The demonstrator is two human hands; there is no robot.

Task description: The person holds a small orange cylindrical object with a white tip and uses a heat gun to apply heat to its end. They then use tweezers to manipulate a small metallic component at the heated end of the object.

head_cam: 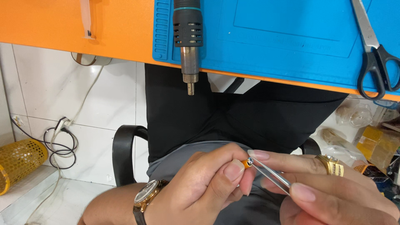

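Tweezers meet orange tip, low over the lap

Left hand [200, 187] pinches a small orange tip [246, 163] between thumb and forefinger; right hand [333, 187] grips tweezers [270, 176], their points touching a tiny silver part at that tip. Risk as I judge it — a slip or too hard a squeeze flicks the part to the floor, since nothing lies under it but the lap. The orange piece's body is hidden in the fingers; scissors [373, 50] and heat gun [188, 37] on the desk [50, 25] are cut off.
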